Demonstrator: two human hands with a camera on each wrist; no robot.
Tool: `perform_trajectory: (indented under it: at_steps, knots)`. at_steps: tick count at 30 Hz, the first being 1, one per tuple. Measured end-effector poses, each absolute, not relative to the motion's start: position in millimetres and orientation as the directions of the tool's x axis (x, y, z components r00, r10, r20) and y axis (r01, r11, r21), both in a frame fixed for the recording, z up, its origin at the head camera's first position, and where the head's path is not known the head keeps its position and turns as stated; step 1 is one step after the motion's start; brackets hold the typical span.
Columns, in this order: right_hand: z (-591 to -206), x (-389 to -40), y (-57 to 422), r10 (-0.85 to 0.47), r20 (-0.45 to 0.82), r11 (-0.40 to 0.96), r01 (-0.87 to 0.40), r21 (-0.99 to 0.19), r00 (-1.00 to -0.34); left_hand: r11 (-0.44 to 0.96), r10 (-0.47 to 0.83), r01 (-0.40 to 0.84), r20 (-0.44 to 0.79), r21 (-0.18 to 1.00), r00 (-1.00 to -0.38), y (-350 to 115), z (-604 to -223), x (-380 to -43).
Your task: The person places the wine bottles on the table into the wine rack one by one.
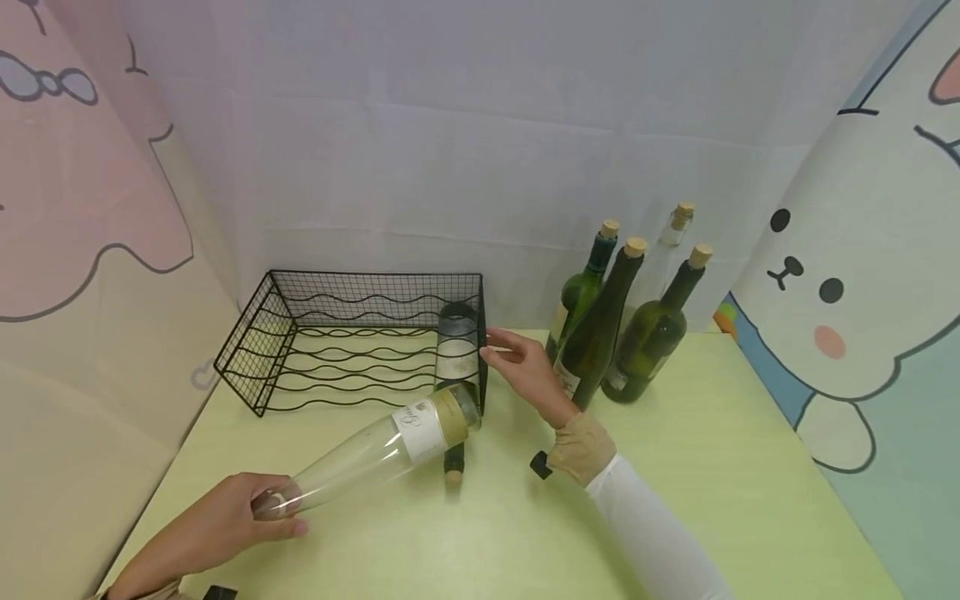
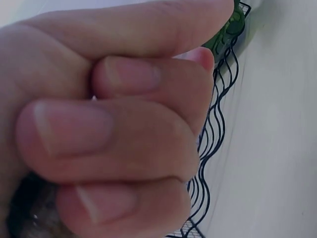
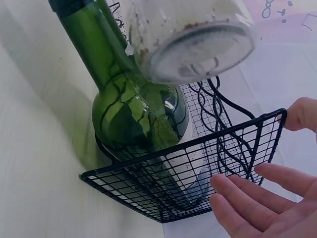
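Note:
My left hand [image 1: 240, 512] grips a clear glass wine bottle [image 1: 360, 454] by its neck, with the labelled base tilted up toward the black wire rack [image 1: 375, 273]. In the left wrist view, curled fingers [image 2: 109, 134] hide most of the bottle. The base of that clear bottle [image 3: 203, 54] hangs over a green wine bottle [image 3: 138, 114] lying in the rack's right end, corked neck toward me. At the rack's right end panel, my right hand [image 1: 528, 371] touches the wire with fairly straight, spread fingers [image 3: 247, 198].
Several corked bottles stand to the right, among them a tall dark bottle [image 1: 600, 325], a green bottle [image 1: 577, 292], a wide olive bottle [image 1: 648, 337] and a clear bottle [image 1: 671, 233]. White cloth [image 1: 420, 167] hangs behind the table [image 1: 675, 500].

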State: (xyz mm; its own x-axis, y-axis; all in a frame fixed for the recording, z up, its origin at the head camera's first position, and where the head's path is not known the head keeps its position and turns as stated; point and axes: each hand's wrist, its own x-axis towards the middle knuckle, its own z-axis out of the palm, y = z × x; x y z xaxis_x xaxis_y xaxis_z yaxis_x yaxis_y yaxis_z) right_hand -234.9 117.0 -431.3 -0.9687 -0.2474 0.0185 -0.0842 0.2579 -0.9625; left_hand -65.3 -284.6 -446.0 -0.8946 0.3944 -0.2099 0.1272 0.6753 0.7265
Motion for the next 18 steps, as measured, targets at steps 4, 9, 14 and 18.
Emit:
perform_trajectory:
  at_steps: [4,9,14,18]
  knots:
    - [-432.9,-233.9,116.5,-0.236,0.020,0.245,-0.079,-0.966,-0.972,0.682,0.372,0.107,-0.217,0.724,-0.903,-290.7,-447.6,-56.8]
    - [-434.5,-234.5,117.8,-0.219,0.033,0.231,-0.085,-0.969,-0.975,0.687,0.351,0.104,-0.204,0.719,-0.914,-299.3,-451.1,-52.5]
    - [-434.1,-236.0,118.3,-0.221,0.039,0.219,-0.089,-0.972,-0.974,0.695,0.324,0.087,-0.203,0.714,-0.924,-304.9,-457.6,-49.9]
    - [-432.2,-235.6,117.4,-0.234,0.028,0.217,-0.080,-0.973,-0.972,0.692,0.299,0.041,-0.235,0.720,-0.925,-306.7,-464.9,-49.6]
